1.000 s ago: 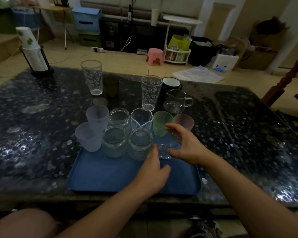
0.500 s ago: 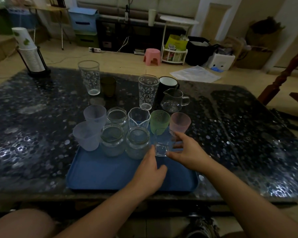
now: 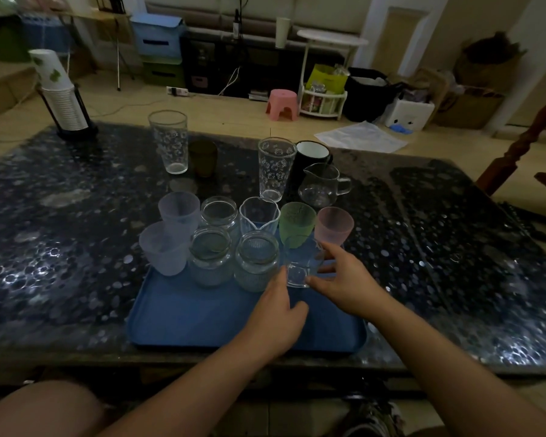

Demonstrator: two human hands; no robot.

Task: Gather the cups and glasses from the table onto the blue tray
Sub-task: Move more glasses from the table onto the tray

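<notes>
Your right hand (image 3: 344, 280) has its thumb and fingers spread loosely around a small clear glass (image 3: 301, 263); the fingertips touch or nearly touch its far side, and I cannot tell whether the hold is firm. Your left hand (image 3: 275, 316) lies just beside the glass base, fingers partly curled, gripping nothing that shows. The glass stands upright on the blue tray (image 3: 183, 313), in the front row at its right end.

Done, in my judgement: nine pieces are on the tray. The back row holds a frosted cup (image 3: 178, 209), a jar (image 3: 218, 212), a spouted beaker (image 3: 259, 216), a green cup (image 3: 297, 223) and a pink cup (image 3: 334, 223). In front stand a second frosted cup (image 3: 163, 249), two jars (image 3: 210, 255) and the clear glass.

Left, on the table (image 3: 60, 231) beyond the tray: a tall printed glass (image 3: 169, 141), a dark tumbler (image 3: 203, 157), a second printed glass (image 3: 276, 168), a black mug (image 3: 311, 156) and a small pitcher (image 3: 322, 189). The near half of the tray is bare, so room remains.
</notes>
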